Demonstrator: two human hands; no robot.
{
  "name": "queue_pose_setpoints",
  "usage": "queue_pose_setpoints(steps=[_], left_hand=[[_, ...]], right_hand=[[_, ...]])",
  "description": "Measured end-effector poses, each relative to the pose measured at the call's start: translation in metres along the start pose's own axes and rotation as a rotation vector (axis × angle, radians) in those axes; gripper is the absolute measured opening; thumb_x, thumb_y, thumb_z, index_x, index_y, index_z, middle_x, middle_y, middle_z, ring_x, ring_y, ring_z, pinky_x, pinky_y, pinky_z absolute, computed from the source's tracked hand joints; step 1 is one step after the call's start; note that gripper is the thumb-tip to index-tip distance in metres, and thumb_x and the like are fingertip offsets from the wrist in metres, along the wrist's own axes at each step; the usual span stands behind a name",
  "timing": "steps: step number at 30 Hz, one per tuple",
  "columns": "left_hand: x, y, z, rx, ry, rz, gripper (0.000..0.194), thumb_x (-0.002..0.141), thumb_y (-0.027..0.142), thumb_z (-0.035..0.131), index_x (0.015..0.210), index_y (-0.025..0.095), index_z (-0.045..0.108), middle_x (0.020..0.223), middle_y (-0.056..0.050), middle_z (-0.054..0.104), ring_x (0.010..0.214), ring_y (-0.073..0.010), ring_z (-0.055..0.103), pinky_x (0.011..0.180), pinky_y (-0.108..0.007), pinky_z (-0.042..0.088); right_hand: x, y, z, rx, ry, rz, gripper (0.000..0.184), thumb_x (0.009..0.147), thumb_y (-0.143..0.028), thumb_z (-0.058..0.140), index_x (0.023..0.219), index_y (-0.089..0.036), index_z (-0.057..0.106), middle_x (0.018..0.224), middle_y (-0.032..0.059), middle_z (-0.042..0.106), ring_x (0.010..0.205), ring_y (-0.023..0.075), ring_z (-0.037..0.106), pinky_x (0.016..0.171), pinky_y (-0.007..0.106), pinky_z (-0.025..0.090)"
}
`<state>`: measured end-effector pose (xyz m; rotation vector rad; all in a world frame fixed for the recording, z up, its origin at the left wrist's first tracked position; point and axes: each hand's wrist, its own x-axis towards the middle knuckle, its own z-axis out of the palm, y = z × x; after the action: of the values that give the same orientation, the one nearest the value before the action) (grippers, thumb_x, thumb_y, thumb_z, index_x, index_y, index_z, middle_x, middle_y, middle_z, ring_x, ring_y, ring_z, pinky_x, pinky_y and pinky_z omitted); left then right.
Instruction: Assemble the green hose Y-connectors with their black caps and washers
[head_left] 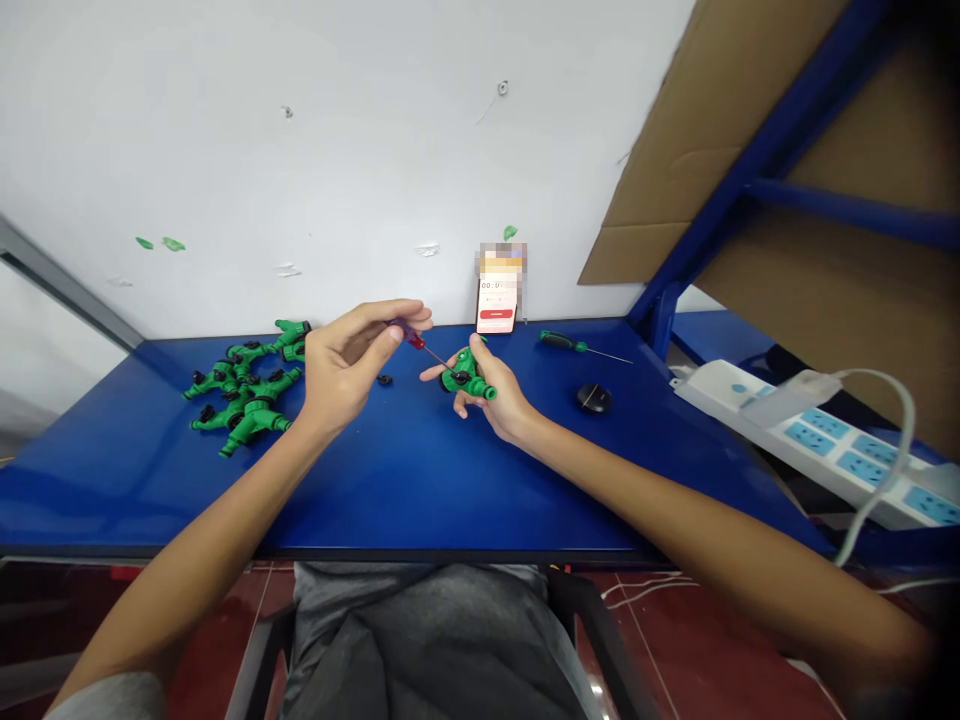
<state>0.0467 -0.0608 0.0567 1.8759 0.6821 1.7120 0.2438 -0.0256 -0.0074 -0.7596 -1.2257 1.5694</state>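
While a small screwdriver [414, 340] is pinched in the left grip [349, 368], a green hose connector [466, 378] is clenched in the right grip [487, 388], held up over the blue worktop [390, 490] with the screwdriver tip pretty much right at its black insert. A heap of similar green connectors [240, 392] is piled on the left, and a little black cap [385, 380] is lying just beside the left grip. Over to the right, a green-handled pick [566, 343] and a small black mouse [594, 398] are seen on the worktop, with a phone [496, 310] propped against the wall, its screen blurred.
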Motion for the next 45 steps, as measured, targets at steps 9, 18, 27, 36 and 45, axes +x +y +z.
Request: queue_pose_setpoints(steps=[9,18,27,36,45], left_hand=[[0.0,-0.001,-0.003,0.01,-0.031,-0.059,0.037,0.1,0.05,0.074,0.123,0.021,0.08,0.122,-0.011,0.081,0.115,-0.0282,0.078,0.105,-0.048,0.066],[0.0,-0.005,-0.01,0.414,-0.124,0.053,0.046,0.116,0.051,0.04,0.142,0.02,0.062,0.115,-0.01,0.078,0.093,-0.0175,0.077,0.085,-0.032,0.062],[0.005,-0.002,-0.03,0.598,-0.362,0.223,0.028,0.115,0.032,0.041,0.108,0.019,0.065,0.091,-0.005,0.07,0.071,-0.0147,0.066,0.072,-0.03,0.053],[0.003,-0.005,-0.03,0.71,-0.445,0.07,0.03,0.114,0.043,0.041,0.126,0.021,0.057,0.097,-0.005,0.074,0.077,-0.0189,0.069,0.075,-0.032,0.051],[0.005,-0.01,-0.028,0.548,-0.523,0.185,0.018,0.111,0.026,0.043,0.119,0.02,0.058,0.107,-0.01,0.07,0.092,-0.0199,0.069,0.082,-0.035,0.055]], right_hand=[[0.0,-0.005,-0.002,0.031,0.018,0.003,0.064,0.101,-0.083,0.043,0.085,-0.023,0.058,0.106,0.0147,0.085,0.038,0.0074,0.027,0.041,0.029,0.049],[0.002,-0.006,-0.001,-0.064,-0.026,-0.047,0.064,0.098,-0.085,0.046,0.084,-0.023,0.058,0.101,0.0149,0.085,0.043,0.0122,0.049,0.037,0.028,0.046],[0.008,-0.004,-0.006,-0.09,-0.007,-0.059,0.063,0.099,-0.084,0.046,0.084,-0.023,0.058,0.101,0.0163,0.084,0.058,0.0173,0.063,0.039,0.027,0.048],[0.019,-0.009,-0.018,-0.161,-0.002,-0.089,0.064,0.096,-0.085,0.051,0.082,-0.023,0.059,0.099,0.0165,0.084,0.059,0.0179,0.064,0.037,0.027,0.046],[0.022,-0.008,-0.024,-0.205,-0.044,-0.078,0.064,0.094,-0.086,0.053,0.082,-0.024,0.059,0.096,0.016,0.084,0.062,0.0197,0.067,0.037,0.026,0.046]])
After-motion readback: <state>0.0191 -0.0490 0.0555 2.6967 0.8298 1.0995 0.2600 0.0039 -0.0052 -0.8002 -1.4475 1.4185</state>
